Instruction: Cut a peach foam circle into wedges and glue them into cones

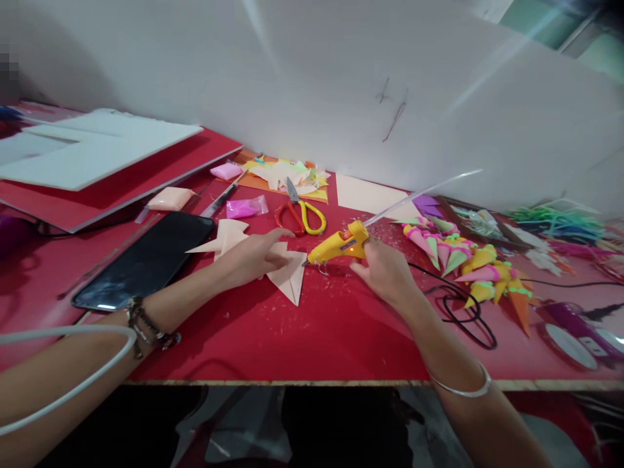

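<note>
My right hand (pixel 387 270) is wrapped round a yellow glue gun (pixel 341 246). A clear glue stick (pixel 424 192) juts from its back, and a small orange light glows on its side. The nozzle points left, at the edge of a cream paper cutout (pixel 292 279) with pointed ends. Over that paper lies my left hand (pixel 253 257), fingers spread and touching it, hiding its middle. More cream paper (pixel 229 237) shows left of the hand. Red-and-yellow handled scissors (pixel 301 214) lie just beyond, blades pointing away.
A black phone (pixel 146 263) lies left of the paper. Small colourful paper cones (pixel 448 247) and a looped black cord (pixel 468 318) lie to the right. Pink packets (pixel 246 207) and paper scraps (pixel 287 175) are behind. White boards (pixel 107 143) sit at back left, before a wall.
</note>
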Motion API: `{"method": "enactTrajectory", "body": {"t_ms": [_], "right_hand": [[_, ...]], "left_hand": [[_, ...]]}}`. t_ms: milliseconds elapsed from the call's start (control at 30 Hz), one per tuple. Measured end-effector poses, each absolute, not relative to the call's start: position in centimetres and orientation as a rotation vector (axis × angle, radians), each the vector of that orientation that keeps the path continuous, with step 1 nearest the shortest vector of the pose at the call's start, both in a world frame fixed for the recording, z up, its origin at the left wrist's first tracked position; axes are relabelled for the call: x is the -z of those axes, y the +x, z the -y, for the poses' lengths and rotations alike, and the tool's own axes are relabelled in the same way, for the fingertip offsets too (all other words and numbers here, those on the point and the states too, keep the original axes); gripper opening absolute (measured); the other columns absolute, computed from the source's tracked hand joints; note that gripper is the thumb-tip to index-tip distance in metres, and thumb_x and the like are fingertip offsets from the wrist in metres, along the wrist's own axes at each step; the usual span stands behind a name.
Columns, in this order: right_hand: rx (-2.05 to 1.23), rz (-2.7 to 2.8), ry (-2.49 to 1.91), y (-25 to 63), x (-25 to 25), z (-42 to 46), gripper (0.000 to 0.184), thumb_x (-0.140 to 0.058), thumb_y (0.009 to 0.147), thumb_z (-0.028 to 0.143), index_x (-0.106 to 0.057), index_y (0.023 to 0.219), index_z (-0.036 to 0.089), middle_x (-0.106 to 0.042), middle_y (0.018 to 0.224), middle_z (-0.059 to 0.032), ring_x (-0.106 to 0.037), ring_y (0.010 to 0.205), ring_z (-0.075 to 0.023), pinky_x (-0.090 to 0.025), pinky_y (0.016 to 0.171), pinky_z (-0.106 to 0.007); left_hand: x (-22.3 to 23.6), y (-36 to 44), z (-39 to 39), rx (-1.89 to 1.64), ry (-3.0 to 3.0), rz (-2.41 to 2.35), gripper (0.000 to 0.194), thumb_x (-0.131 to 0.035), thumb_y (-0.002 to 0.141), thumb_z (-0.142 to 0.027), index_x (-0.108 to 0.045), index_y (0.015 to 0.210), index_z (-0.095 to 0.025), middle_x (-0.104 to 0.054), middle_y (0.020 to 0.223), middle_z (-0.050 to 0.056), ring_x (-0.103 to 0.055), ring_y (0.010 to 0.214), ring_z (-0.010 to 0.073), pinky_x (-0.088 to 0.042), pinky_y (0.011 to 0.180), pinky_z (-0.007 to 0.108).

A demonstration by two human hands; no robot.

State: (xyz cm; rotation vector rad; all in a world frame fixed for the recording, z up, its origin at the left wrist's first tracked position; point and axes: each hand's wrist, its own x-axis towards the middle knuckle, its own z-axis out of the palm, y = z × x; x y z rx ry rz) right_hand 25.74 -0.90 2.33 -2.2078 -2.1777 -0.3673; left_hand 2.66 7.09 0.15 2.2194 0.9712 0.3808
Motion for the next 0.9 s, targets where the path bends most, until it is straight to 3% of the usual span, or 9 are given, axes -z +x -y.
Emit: {"method": "enactTrajectory", "body": {"t_ms": [267, 433, 567, 900], "right_hand": [[0.433, 2.095, -2.217, 25.6, -1.9, 0.5, 0.032, -0.049, 0.078, 0.025, -0.047, 0.107, 0.013, -0.063, 0.088, -0.0131, -0.06, 0.076, -0.0225, -0.039, 0.059, -0.027], [0.434, 2.019, -2.178, 26.1, -1.5, 0.4, 0.031, -0.048, 0.077, 0.026, -0.047, 0.106, 0.013, -0.062, 0.09, -0.0129, -0.059, 0.076, -0.0226, -0.039, 0.058, -0.027], [0.378, 1.84, -2.174, 27.9, -1.2, 0.0, 0.036, -0.047, 0.077, 0.038, -0.048, 0.101, 0.012, -0.062, 0.084, -0.012, -0.059, 0.074, -0.0243, -0.039, 0.056, -0.028], [0.172, 1.794, -2.353, 31.6, -0.6, -1.0, 0.031, -0.045, 0.078, 0.034, -0.051, 0.095, 0.009, -0.058, 0.094, -0.0158, -0.056, 0.085, -0.0237, -0.04, 0.068, -0.029]], "left_hand": [[-0.1, 2.8, -7.3, -0.407, 2.331, -1.017, 0.044, -0.049, 0.074, -0.035, -0.042, 0.115, -0.021, -0.065, 0.078, 0.003, -0.06, 0.07, 0.0195, -0.04, 0.059, 0.025], [-0.8, 2.9, -6.9, -0.35, 2.327, -1.059, 0.042, -0.047, 0.076, -0.035, -0.042, 0.115, -0.02, -0.053, 0.054, -0.003, -0.053, 0.05, 0.0153, -0.035, 0.05, 0.024], [-1.0, 3.1, -6.7, -0.376, 2.287, -1.147, 0.043, -0.049, 0.074, -0.037, -0.043, 0.114, -0.02, -0.047, 0.049, -0.005, -0.045, 0.04, 0.0121, -0.031, 0.045, 0.024], [-0.6, 3.0, -7.1, -0.521, 1.944, -1.067, 0.065, -0.059, 0.067, -0.036, -0.034, 0.125, -0.018, -0.046, 0.047, -0.007, -0.047, 0.042, 0.0126, -0.032, 0.045, 0.023]]}}
